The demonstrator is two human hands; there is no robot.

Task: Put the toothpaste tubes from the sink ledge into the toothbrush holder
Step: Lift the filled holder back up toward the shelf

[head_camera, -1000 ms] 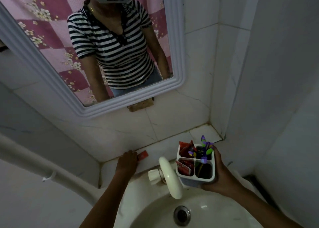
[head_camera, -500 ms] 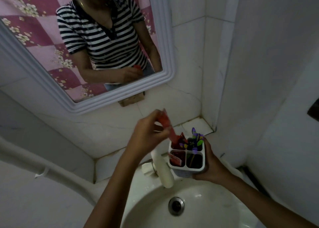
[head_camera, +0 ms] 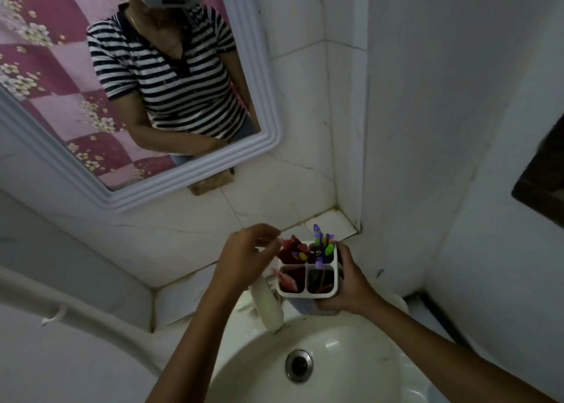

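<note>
My right hand grips a white four-compartment toothbrush holder from its right side, above the back of the sink. Purple and green toothbrushes stand in its back right compartment. A red toothpaste tube stands in the back left compartment, and another red tube leans in the front left one. My left hand is just left of the holder, its fingertips pinched at the top end of the back left tube. No tube shows on the visible part of the tiled sink ledge.
A white faucet juts over the basin right under my left hand. The sink with its drain lies below. A white-framed mirror hangs on the back wall, and tiled walls close in on the right. A white pipe runs along the left.
My left hand picked a red tube off the ledge, carried it up and right, and lowered it into the holder's back left compartment. The right hand kept hold of the holder.
</note>
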